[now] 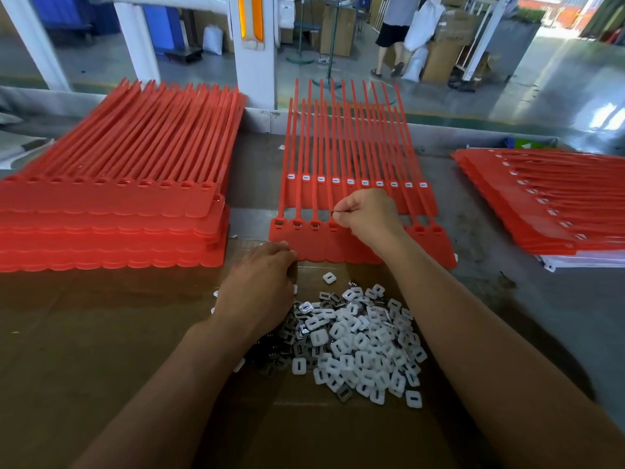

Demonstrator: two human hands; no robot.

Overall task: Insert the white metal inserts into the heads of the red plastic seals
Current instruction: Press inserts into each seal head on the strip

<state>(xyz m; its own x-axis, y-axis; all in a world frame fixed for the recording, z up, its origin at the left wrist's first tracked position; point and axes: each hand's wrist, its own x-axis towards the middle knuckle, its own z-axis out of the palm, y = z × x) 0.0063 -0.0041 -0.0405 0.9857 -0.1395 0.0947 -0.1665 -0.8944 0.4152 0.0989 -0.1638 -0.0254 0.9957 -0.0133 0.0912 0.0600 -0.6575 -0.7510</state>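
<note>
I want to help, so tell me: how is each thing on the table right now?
Front strip: three left heads filled, two right heads empty.
Back strip: every head filled.
Left hand: fingers curled at the front strip's near edge, grip hidden.
Right hand: pinching an insert over the fourth head.
Left stack: top heads empty.
Right stack: top heads filled.
Insert pile: loose heap on cardboard.

Entry: you are working with both hands bare. Your left hand [258, 287] and right hand [368, 214] are showing uncovered from fingertips through the wrists. Both forearms [473, 333] are running bare all the way to the bottom frame edge. Finer detail is blurring out.
</note>
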